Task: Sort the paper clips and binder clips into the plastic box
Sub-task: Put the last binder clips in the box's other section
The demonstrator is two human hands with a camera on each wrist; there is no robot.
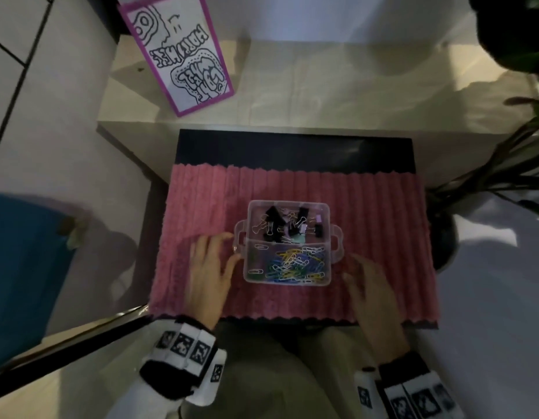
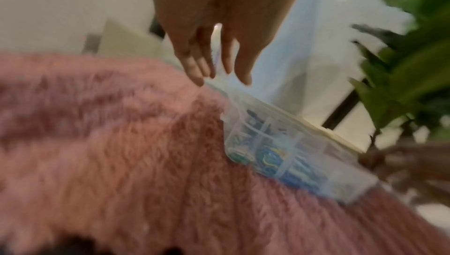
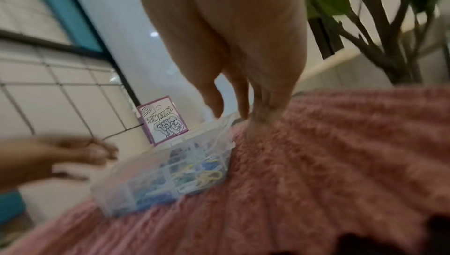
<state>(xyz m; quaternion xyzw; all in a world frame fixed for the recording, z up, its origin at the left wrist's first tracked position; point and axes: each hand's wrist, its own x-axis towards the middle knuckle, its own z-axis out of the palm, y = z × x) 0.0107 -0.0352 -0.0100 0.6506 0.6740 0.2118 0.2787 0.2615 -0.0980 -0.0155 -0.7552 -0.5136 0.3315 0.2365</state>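
A clear plastic box [image 1: 334,252] with side handles sits on the pink mat [image 1: 201,192]. Its far compartment holds black and pastel binder clips [image 1: 287,225]. Its near compartment holds coloured paper clips [image 1: 292,264]. My left hand [image 1: 210,267] lies beside the box's left side, fingers straight, thumb near the box wall. My right hand [image 1: 371,285] lies on the mat to the right of the box, fingers relaxed. Neither hand holds anything. The left wrist view shows the box [image 2: 280,143] beyond my left fingers [image 2: 194,66]. In the right wrist view the box [image 3: 146,178] lies beneath my right fingers [image 3: 243,105].
The mat covers a black table [image 1: 292,146]. A purple-framed drawing [image 1: 177,52] leans on a pale shelf behind. A potted plant [image 1: 488,182] stands at the right. A blue object [image 1: 23,267] stands at the left.
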